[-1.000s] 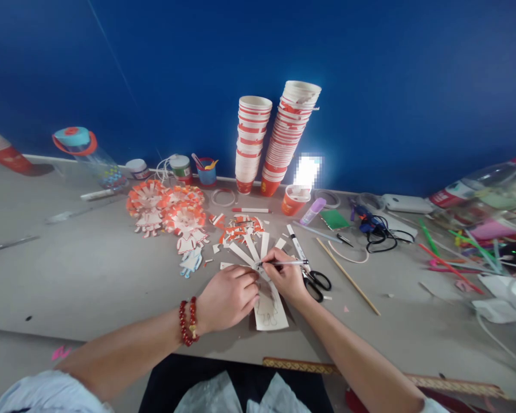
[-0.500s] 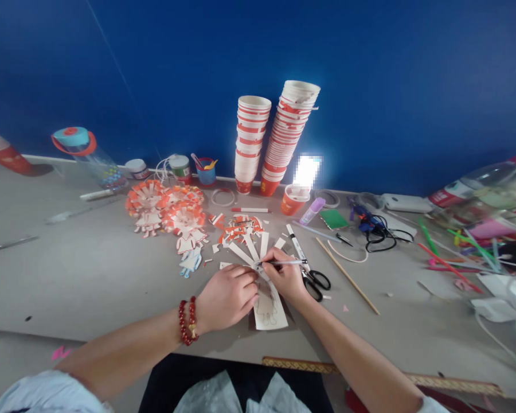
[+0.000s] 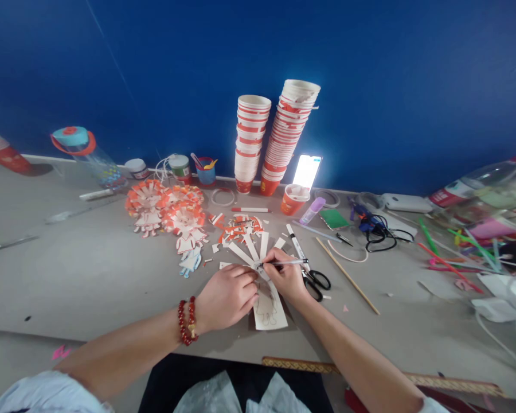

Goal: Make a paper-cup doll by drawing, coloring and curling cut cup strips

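In front of me lies a cut-open white paper cup (image 3: 270,312), its upper end slit into fanned strips and its lower part bearing a line-drawn figure. My left hand (image 3: 230,295), fingers curled and closed, holds the paper's left side against the table. A slim pen (image 3: 290,262) sits in my right hand (image 3: 284,275), which is closed around it. The pen's tip meets the paper near the base of the strips. Black-handled scissors (image 3: 316,284) lie just right of that hand, partly hidden, beside a white marker (image 3: 298,246).
Red and white paper scraps (image 3: 241,228) lie beyond the strips, with finished paper figures (image 3: 184,229) to their left. Two tall cup stacks (image 3: 253,143) stand by the blue wall. A lit phone (image 3: 307,171) leans behind a cup (image 3: 295,201). A wooden stick (image 3: 348,276) lies right.
Both hands stay almost where they were, with only a tiny shift of the right hand and pen. The phone's screen now shows clearly instead of pixelated.
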A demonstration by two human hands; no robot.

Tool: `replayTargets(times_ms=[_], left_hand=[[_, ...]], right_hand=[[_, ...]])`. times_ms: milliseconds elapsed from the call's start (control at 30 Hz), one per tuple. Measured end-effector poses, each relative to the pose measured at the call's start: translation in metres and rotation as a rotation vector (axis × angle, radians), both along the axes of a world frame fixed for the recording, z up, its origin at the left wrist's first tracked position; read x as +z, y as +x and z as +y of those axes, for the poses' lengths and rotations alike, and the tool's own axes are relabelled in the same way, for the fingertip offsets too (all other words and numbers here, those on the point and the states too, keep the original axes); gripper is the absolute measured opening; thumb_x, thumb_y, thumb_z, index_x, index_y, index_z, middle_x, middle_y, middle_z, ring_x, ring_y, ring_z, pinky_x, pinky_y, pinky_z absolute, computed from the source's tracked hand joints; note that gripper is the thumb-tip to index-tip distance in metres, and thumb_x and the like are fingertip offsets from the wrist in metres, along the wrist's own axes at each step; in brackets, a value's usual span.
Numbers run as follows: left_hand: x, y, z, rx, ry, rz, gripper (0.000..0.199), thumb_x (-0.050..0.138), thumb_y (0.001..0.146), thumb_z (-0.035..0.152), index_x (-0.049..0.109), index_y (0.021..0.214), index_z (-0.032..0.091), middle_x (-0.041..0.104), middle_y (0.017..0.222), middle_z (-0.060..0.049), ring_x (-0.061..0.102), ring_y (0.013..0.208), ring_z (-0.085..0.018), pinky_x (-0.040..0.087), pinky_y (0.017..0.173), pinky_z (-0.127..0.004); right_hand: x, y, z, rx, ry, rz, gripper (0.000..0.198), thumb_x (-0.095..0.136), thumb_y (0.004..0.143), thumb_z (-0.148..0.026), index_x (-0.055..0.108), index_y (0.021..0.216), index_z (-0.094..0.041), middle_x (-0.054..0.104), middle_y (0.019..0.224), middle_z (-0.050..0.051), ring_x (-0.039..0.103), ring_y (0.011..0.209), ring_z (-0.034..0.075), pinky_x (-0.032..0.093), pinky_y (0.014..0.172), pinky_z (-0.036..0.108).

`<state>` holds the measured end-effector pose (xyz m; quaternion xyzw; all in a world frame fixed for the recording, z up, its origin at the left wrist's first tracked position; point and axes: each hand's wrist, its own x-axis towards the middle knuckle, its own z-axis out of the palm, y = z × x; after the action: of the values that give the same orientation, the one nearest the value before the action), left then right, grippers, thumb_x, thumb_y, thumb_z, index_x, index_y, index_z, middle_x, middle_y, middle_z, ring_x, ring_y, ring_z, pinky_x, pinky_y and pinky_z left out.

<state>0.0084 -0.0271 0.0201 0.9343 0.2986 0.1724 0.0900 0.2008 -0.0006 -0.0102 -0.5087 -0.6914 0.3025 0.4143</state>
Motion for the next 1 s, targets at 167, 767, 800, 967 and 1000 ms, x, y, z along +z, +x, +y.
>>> replayTargets(times_ms=[167,767,800,967,1000], left_hand=[[-0.0015,0.0,0.0006,0.002,-0.009,0.003,0.018,0.048,0.094,0.025,0.064,0.091,0.017,0.066,0.109,-0.006,0.057,0.108,-0.021,0.045,0.095,-0.038],[0.001,0.0,0.0,0.008,-0.011,0.002,0.017,0.048,0.094,0.024,0.063,0.089,0.018,0.066,0.11,-0.005,0.057,0.108,-0.021,0.045,0.094,-0.038],[0.0013,0.0,0.0001,0.007,-0.011,0.001,0.017,0.048,0.094,0.024,0.063,0.089,0.018,0.066,0.11,-0.005,0.057,0.107,-0.021,0.045,0.094,-0.038],[0.0017,0.0002,0.0004,0.005,-0.007,-0.006,0.018,0.048,0.094,0.024,0.064,0.088,0.017,0.066,0.108,-0.006,0.057,0.106,-0.021,0.046,0.094,-0.038],[0.0016,0.0003,0.0004,0.005,-0.004,-0.008,0.018,0.048,0.094,0.025,0.064,0.088,0.018,0.066,0.107,-0.006,0.057,0.105,-0.021,0.046,0.093,-0.038]], right_hand=[[0.002,-0.0009,-0.0002,0.012,0.003,0.018,0.011,0.05,0.074,-0.013,0.055,0.067,-0.019,0.051,0.058,-0.004,0.045,0.054,0.011,0.034,0.052,0.022],[-0.0003,-0.0002,0.0015,-0.024,0.011,0.027,0.011,0.05,0.076,-0.013,0.056,0.07,-0.019,0.055,0.062,-0.003,0.049,0.057,0.012,0.036,0.054,0.022],[0.0002,-0.0003,0.0015,-0.025,0.01,0.023,0.011,0.05,0.076,-0.013,0.056,0.07,-0.019,0.055,0.062,-0.003,0.049,0.057,0.012,0.036,0.054,0.022],[0.0007,-0.0004,0.0016,-0.022,0.005,-0.001,0.011,0.05,0.076,-0.013,0.056,0.07,-0.019,0.054,0.061,-0.003,0.049,0.056,0.012,0.036,0.053,0.022],[0.0006,-0.0004,0.0016,-0.021,0.006,-0.003,0.011,0.05,0.076,-0.013,0.056,0.069,-0.02,0.055,0.061,-0.003,0.049,0.056,0.012,0.036,0.053,0.023]])
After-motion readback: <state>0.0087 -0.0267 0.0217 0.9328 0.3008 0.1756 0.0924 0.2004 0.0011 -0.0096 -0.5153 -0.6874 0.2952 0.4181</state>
